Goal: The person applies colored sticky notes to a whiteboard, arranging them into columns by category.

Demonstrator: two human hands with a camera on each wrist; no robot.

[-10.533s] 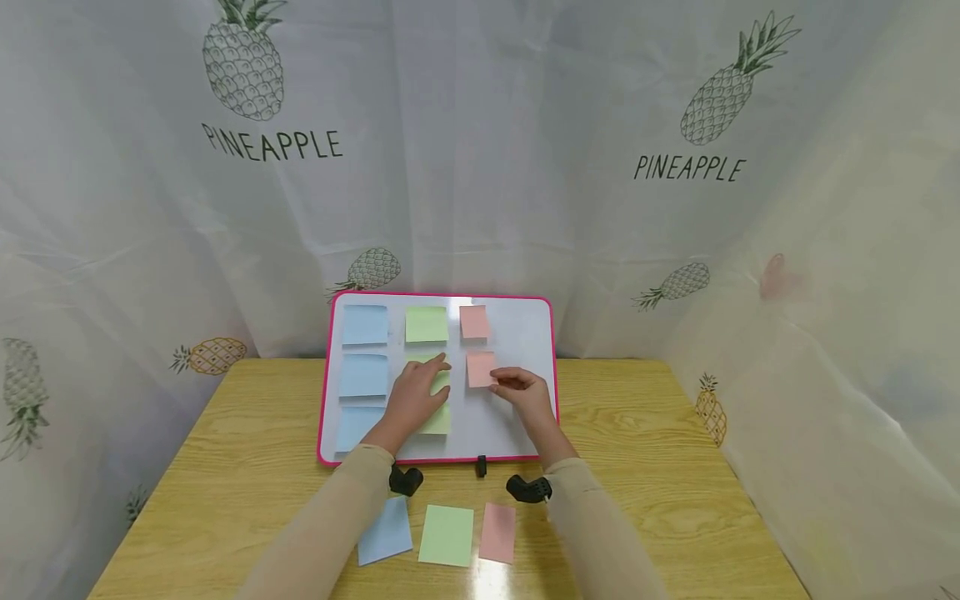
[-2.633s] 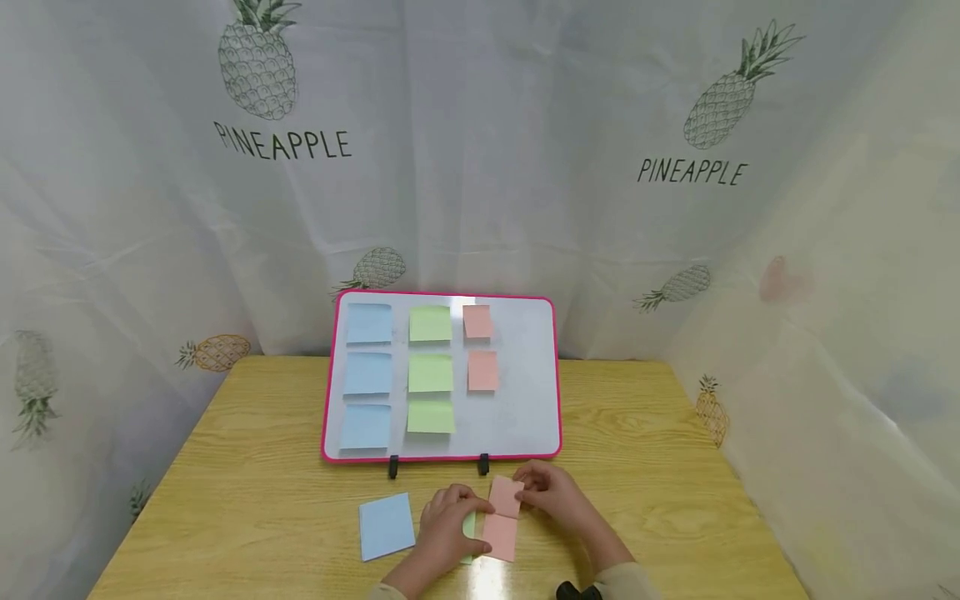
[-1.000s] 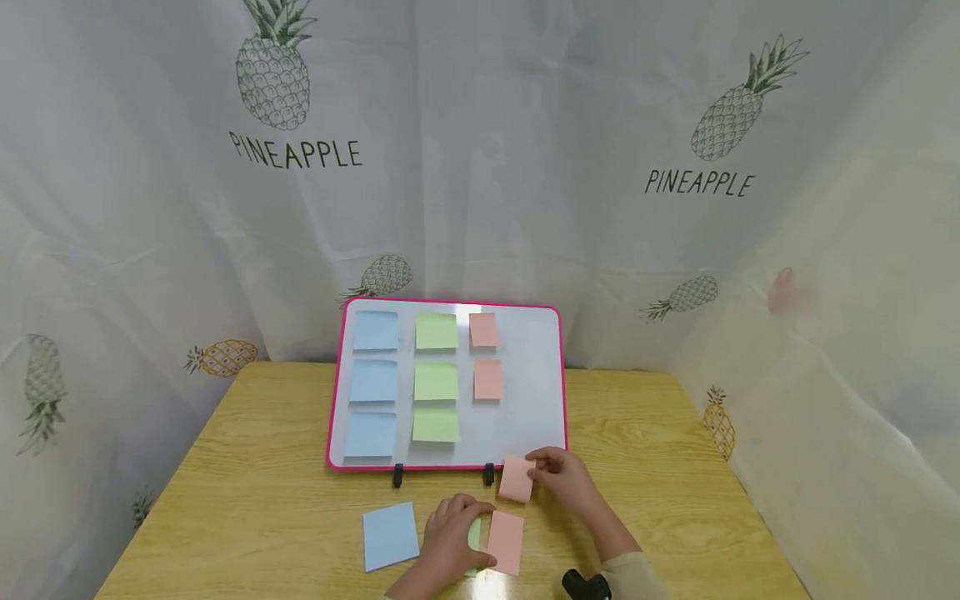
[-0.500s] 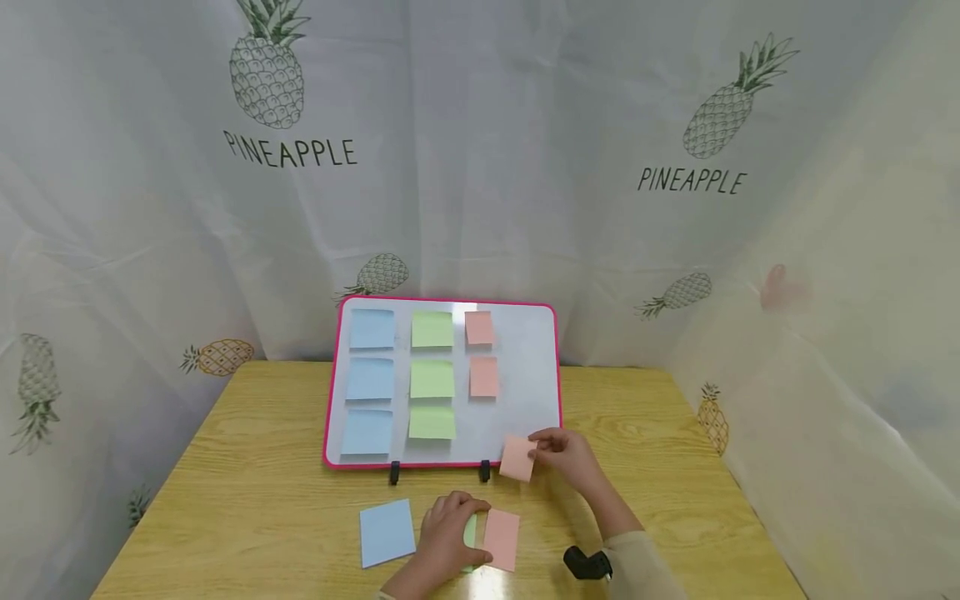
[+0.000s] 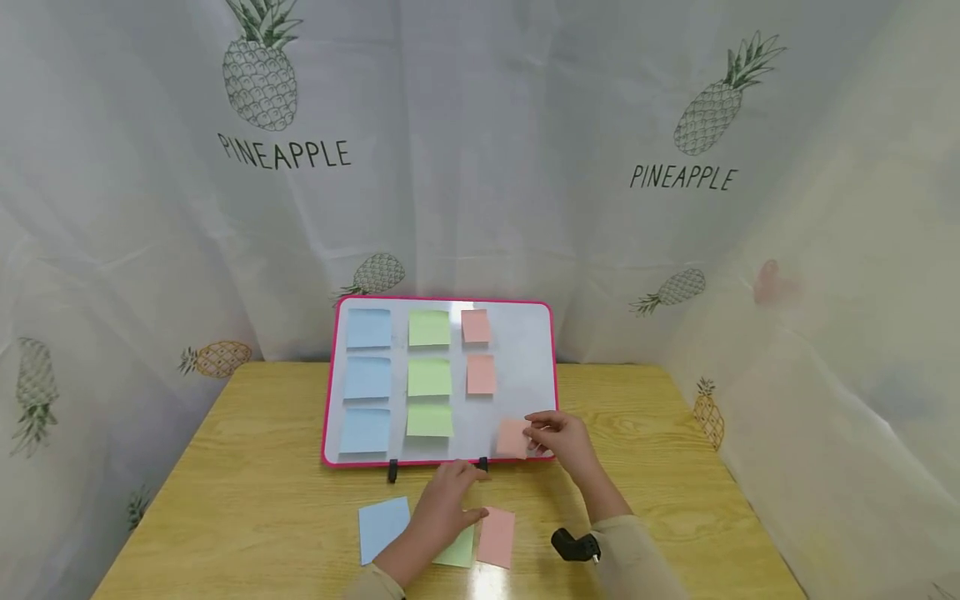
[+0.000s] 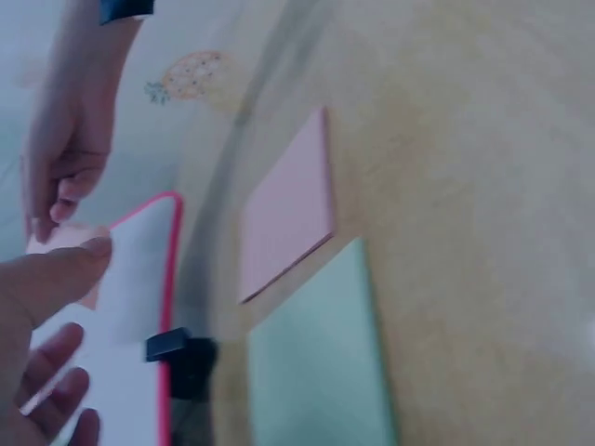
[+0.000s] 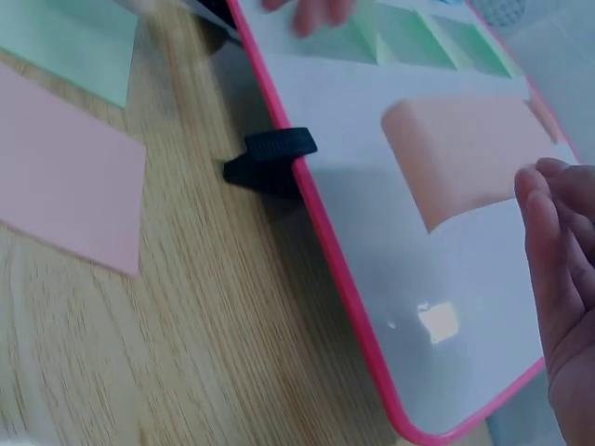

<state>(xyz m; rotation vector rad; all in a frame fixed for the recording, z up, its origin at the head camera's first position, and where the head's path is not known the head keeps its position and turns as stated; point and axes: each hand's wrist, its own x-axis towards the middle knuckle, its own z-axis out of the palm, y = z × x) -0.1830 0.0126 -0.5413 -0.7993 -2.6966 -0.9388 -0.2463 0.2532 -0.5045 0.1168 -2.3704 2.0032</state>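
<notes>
My right hand (image 5: 564,442) pinches a pink sticky note (image 5: 512,438) by its edge, in front of the lower right of a pink-rimmed whiteboard (image 5: 525,342). In the right wrist view the free end of this sticky note (image 7: 456,153) curls; whether it touches the board I cannot tell. My left hand (image 5: 442,504), fingers spread and holding nothing, hovers over a green sticky pad (image 5: 459,550), partly covering it, below the board. On the board are blue notes (image 5: 367,379), green notes (image 5: 429,377) and two pink notes (image 5: 480,374) in columns.
A blue pad (image 5: 381,525) and a pink pad (image 5: 497,537) lie on the wooden table (image 5: 247,500) either side of the green one. Black feet (image 5: 392,472) hold up the board's lower edge. A pineapple-print curtain (image 5: 480,167) hangs behind.
The upper pink sheet came off its pad and rose with my right hand to the board's lower right. My left hand left the board for the pads, and just now has lifted toward the board.
</notes>
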